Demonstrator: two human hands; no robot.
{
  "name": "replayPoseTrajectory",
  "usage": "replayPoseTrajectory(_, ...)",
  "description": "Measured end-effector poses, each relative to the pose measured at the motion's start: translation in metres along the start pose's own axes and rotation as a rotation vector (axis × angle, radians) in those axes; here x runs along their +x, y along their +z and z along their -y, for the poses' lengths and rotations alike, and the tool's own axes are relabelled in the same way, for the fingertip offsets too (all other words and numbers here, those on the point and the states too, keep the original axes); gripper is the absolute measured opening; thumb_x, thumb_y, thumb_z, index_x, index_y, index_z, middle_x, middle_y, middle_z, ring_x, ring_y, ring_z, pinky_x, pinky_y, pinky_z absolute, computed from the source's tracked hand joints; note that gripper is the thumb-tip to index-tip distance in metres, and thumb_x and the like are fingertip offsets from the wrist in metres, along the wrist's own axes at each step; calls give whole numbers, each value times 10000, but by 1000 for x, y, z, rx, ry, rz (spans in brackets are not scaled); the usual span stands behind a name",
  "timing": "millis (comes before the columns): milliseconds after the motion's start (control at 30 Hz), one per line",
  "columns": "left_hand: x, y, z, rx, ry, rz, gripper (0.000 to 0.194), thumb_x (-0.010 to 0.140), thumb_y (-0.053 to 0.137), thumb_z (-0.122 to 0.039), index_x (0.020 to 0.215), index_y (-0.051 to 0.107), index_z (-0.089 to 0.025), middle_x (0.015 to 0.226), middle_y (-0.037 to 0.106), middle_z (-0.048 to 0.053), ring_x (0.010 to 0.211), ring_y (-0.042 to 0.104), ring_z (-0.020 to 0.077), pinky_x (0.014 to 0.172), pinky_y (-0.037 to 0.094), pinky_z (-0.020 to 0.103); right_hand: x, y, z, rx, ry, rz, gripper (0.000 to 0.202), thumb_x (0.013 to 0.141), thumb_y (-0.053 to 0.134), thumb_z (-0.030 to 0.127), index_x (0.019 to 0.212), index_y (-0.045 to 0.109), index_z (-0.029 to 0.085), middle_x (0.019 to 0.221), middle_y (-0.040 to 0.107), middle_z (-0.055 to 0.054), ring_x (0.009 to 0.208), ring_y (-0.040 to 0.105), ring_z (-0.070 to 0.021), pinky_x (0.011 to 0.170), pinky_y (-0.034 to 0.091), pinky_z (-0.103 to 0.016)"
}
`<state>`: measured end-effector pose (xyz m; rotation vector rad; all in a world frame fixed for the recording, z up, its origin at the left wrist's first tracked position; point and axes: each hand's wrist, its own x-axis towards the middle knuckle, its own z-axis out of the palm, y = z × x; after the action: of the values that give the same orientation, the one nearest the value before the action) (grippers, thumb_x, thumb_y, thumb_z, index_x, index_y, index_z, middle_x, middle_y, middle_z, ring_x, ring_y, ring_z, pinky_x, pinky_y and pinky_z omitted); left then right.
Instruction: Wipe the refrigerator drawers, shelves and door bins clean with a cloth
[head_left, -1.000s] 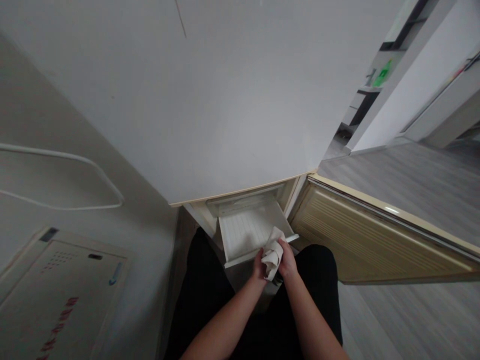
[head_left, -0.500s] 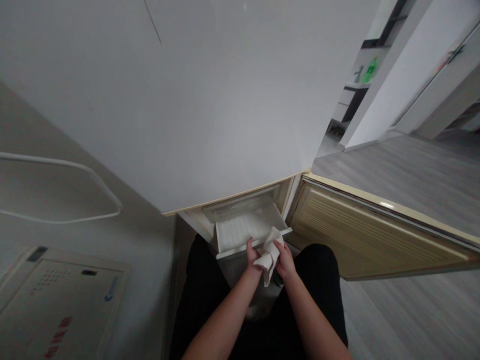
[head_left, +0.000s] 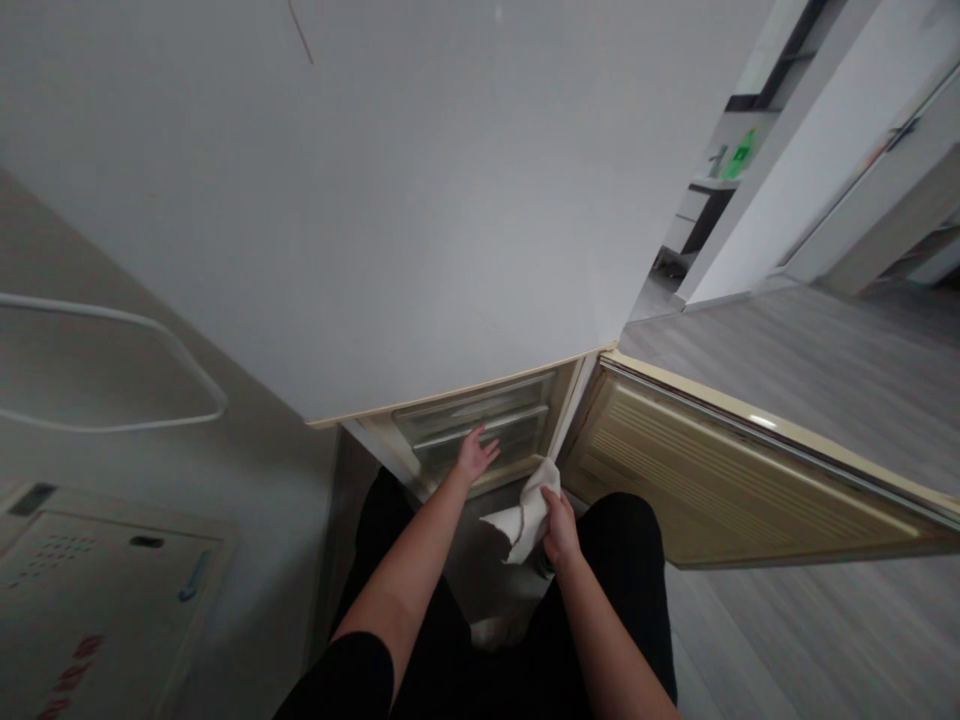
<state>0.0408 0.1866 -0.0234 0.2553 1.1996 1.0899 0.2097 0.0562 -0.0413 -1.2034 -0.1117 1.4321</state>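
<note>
My left hand (head_left: pixel 478 455) is open, fingers spread, in front of the pale drawer front (head_left: pixel 517 420) inside the low fridge compartment. Whether the fingertips touch the drawer cannot be made out. In my right hand (head_left: pixel 561 528) is a crumpled white cloth (head_left: pixel 526 515), gripped at its right side. Its loose end hangs to the left, between my knees. The drawer sits inside the compartment, below the large white upper door (head_left: pixel 420 220).
The lower fridge door (head_left: pixel 750 470) stands swung out to my right, its ribbed inner face showing. A wall and a metal panel box (head_left: pixel 127 590) are close on my left. Grey wood-look floor (head_left: pixel 817 370) runs to the right, with a green bottle (head_left: pixel 740 155) on a far counter.
The drawer, pulled out before, is now pushed back into the compartment. My left hand has let go of the cloth and moved forward and left. My right hand keeps the cloth.
</note>
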Motion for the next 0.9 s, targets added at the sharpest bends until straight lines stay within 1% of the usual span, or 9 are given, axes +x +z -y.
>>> replayPoseTrajectory(100,5,-10,-1,150,26,28,259,928,555,-336,1180,591,-286,1505,475,66,1236,622,222,1057,482,384,0,0,-2,-40,29,12,438,586,772,349,978,660,189,775,744,1,690,684,-186,659,554,-270)
replayPoseTrajectory(200,4,-17,7,312,36,61,272,869,668,-321,1132,627,-264,1452,560,84,1282,589,256,1096,438,396,1,4,-5,-64,38,39,442,579,750,359,975,649,191,785,740,0,708,685,-189,696,552,-275)
replayPoseTrajectory(267,-4,-23,17,413,30,122,297,813,746,-336,1080,667,-233,1313,661,108,1225,625,281,1067,455,413,2,8,-8,-67,21,64,463,573,743,371,989,640,197,817,744,-4,735,690,-196,720,549,-281)
replayPoseTrajectory(333,-17,-31,29,501,26,213,303,756,802,-362,991,711,-193,1111,740,115,1087,685,295,994,498,422,3,10,-13,-95,1,108,480,588,738,397,1014,642,198,849,748,-14,764,694,-207,742,543,-292)
replayPoseTrajectory(433,-40,-47,49,593,92,306,346,644,872,-355,902,738,-166,923,762,74,945,702,272,917,522,390,5,11,-21,-211,-13,194,516,622,745,480,1033,667,178,854,746,-31,776,683,-213,749,521,-301)
replayPoseTrajectory(567,-61,-73,69,642,257,273,393,675,818,-475,918,724,-180,932,755,45,915,682,233,884,519,358,4,10,-31,-449,-27,315,603,646,747,636,1012,709,158,871,741,-57,843,674,-239,792,498,-326)
replayPoseTrajectory(667,-66,-86,72,668,343,198,380,707,764,-519,873,687,-186,876,736,45,867,677,222,849,522,360,0,11,-37,-587,-62,411,656,653,722,734,980,721,166,922,740,-80,940,669,-276,870,492,-372)
replayPoseTrajectory(733,-66,-91,71,695,383,164,343,706,761,-476,868,674,-187,846,724,39,835,673,211,826,524,353,-3,12,-41,-640,-78,452,695,665,691,779,997,720,169,998,741,-98,1017,662,-294,930,480,-398)
replayPoseTrajectory(900,-66,-90,64,802,477,128,242,698,724,-237,933,691,-190,830,704,6,791,654,175,792,523,319,-7,10,-48,-668,-95,492,768,688,642,822,1099,702,176,1169,727,-130,1150,635,-318,1011,450,-431)
